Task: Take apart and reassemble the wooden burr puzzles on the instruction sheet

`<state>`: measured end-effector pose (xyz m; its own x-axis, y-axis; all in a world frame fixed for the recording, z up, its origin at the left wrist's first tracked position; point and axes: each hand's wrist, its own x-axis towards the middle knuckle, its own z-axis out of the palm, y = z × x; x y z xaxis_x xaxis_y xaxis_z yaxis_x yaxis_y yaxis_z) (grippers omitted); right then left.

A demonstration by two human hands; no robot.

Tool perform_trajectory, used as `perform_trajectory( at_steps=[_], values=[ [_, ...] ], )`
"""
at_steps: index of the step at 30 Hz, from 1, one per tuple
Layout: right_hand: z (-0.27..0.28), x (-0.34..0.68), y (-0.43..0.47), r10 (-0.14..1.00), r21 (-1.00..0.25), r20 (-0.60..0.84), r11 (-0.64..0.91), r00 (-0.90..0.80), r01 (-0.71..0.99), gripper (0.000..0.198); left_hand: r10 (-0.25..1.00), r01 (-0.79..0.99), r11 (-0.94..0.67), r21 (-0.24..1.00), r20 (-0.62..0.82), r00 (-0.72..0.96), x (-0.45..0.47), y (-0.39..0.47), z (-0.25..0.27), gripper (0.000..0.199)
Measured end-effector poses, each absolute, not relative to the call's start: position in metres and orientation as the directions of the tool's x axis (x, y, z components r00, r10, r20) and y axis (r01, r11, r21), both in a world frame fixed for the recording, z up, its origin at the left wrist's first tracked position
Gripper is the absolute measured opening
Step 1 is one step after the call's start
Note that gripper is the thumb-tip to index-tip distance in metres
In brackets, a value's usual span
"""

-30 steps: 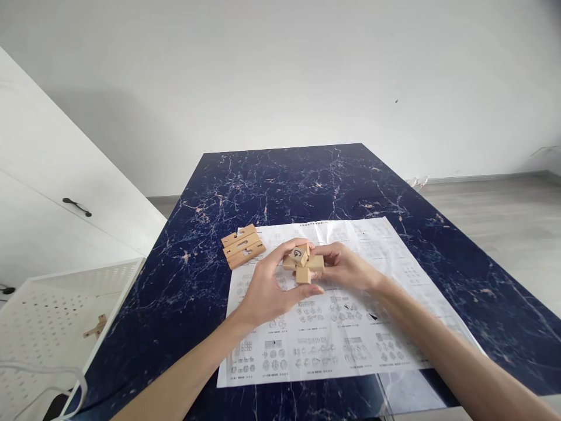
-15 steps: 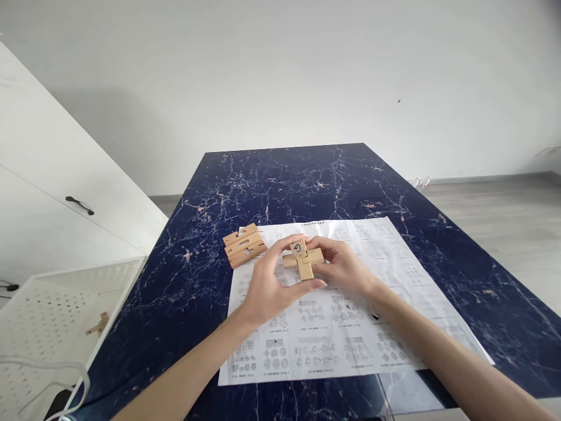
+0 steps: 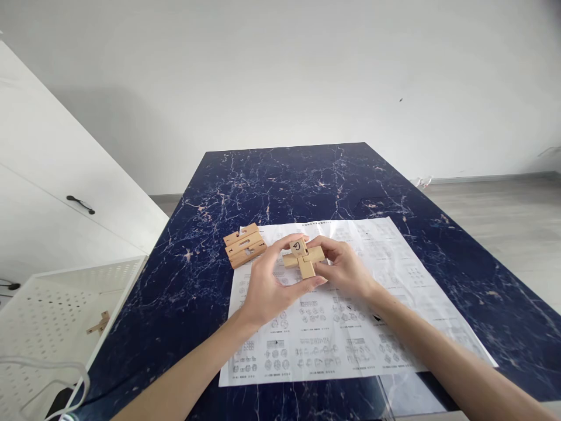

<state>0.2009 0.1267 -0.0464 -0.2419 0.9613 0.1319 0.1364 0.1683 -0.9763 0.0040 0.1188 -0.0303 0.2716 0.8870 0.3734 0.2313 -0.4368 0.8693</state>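
Note:
Between my two hands, above the printed sheet, is a wooden burr puzzle made of interlocking notched sticks. One stick end bears a handwritten mark that looks like a 6. My left hand grips it from the left, thumb at the near end and fingers at the far side. My right hand pinches the right-hand end, its fingertips partly hidden behind the wood. Left of my hands, several notched wooden sticks lie side by side, with 1 and 2 written on two of them.
The white instruction sheet, covered with small diagrams, lies on a dark blue marbled table. On the left stands a white perforated bin with a small wooden piece inside and a white cable in front. A white cabinet is beyond it.
The puzzle has tilted very slightly in my hands. Both hands keep their hold, and the loose sticks stay where they were.

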Motion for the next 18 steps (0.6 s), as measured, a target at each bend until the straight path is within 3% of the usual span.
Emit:
perform_trajectory(
  at_steps=[6, 11, 18],
  values=[
    [-0.0491, 0.2015, 0.1284, 0.975, -0.969, 0.140, 0.170, -0.170, 0.182, 0.013, 0.912, 0.221, -0.353, 0.909, 0.282, 0.297, 0.0036, 0.1203, -0.0298, 0.069],
    [-0.0510, 0.2007, 0.1277, 0.954, -0.907, 0.300, 0.284, 0.004, 0.312, 0.012, 0.939, 0.181, -0.242, 0.953, 0.183, 0.292, 0.0047, 0.1206, -0.0299, 0.074],
    [-0.0549, 0.1967, 0.1215, 0.854, -0.727, 0.513, 0.489, -0.092, 0.482, 0.004, 0.954, 0.191, -0.153, 0.970, 0.095, 0.283, 0.0056, 0.1192, -0.0259, 0.060]
  ],
)
